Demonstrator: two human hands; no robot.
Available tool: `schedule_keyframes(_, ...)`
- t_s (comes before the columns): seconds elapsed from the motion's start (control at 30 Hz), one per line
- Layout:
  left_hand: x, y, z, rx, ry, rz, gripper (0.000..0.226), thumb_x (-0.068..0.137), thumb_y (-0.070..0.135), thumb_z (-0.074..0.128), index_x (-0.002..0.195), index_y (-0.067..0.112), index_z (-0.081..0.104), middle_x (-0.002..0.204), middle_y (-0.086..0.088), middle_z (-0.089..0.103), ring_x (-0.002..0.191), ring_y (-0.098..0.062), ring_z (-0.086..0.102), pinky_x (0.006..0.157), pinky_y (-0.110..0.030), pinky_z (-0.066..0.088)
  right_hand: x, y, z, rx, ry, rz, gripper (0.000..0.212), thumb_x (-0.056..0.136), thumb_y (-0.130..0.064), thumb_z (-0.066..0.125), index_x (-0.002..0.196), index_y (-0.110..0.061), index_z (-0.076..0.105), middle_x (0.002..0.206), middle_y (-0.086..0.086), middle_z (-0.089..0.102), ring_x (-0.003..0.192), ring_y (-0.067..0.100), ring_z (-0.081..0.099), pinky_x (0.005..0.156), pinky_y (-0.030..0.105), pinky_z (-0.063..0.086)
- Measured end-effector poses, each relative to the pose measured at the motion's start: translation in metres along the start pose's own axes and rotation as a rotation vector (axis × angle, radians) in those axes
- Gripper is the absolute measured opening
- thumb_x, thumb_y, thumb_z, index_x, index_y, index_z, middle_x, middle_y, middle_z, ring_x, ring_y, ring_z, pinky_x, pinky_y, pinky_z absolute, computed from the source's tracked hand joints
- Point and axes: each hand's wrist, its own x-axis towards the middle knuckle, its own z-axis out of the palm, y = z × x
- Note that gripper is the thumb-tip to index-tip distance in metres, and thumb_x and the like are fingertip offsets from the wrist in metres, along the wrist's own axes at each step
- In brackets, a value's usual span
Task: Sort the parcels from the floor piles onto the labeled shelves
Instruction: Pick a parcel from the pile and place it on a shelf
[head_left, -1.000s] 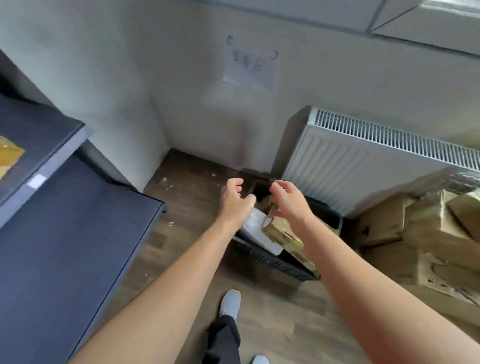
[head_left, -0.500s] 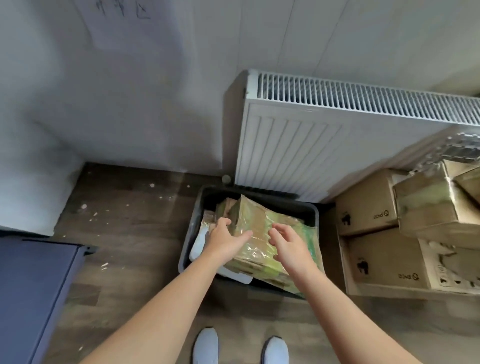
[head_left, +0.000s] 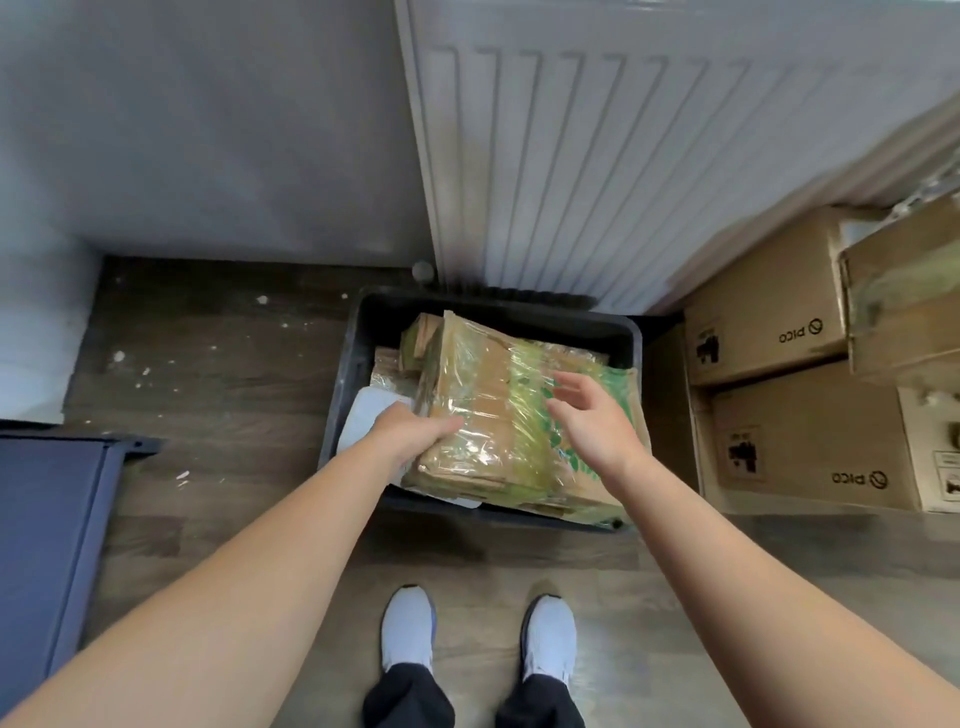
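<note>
A black bin (head_left: 615, 326) sits on the floor below the radiator (head_left: 597, 156), full of parcels. The top one is a taped parcel (head_left: 488, 384) in clear and green film, with a white packet (head_left: 370, 410) at its left. The left hand (head_left: 410, 434) grips the taped parcel's left edge, thumb on top. The right hand (head_left: 592, 421) hovers over it, fingers spread and holding nothing. To the right, stacked cardboard boxes (head_left: 769, 291) read "PICO", upside down.
</note>
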Motion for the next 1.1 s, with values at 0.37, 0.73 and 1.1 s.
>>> schedule_keyframes(0.37,0.003,-0.011,0.02,-0.196,0.066,0.087,0.077,0.082,0.031,0.078,0.143,0.016,0.033,0.134,-0.003,0.047,0.118,-0.026,0.05,0.095,-0.036,0.041,0.006,0.018,-0.018,-0.183,-0.016,-0.071,0.049,0.097,-0.02,0.055,0.144,-0.02,0.043,0.148,0.001,0.046,0.132,0.018,0.047,0.099,0.026,0.035)
schedule_keyframes(0.73,-0.078,-0.038,-0.063,-0.516,0.182,0.19,0.041,0.087,0.024,0.072,0.122,0.016,0.052,0.114,-0.004,0.067,0.1,-0.022,0.066,0.09,-0.042,0.052,-0.014,-0.015,-0.093,-0.245,-0.005,0.085,0.088,0.081,-0.066,0.063,0.15,-0.02,0.034,0.144,0.007,0.05,0.125,0.027,0.054,0.107,0.045,0.042)
schedule_keyframes(1.1,-0.124,-0.034,-0.121,-0.633,0.019,0.17,0.029,0.098,0.018,0.057,0.127,0.016,0.053,0.119,-0.008,0.067,0.109,-0.026,0.064,0.09,-0.042,0.051,-0.049,-0.1,-0.121,0.081,-0.482,0.126,0.073,0.067,-0.069,0.072,0.133,-0.047,0.048,0.131,-0.008,0.061,0.12,0.027,0.058,0.102,0.063,0.041)
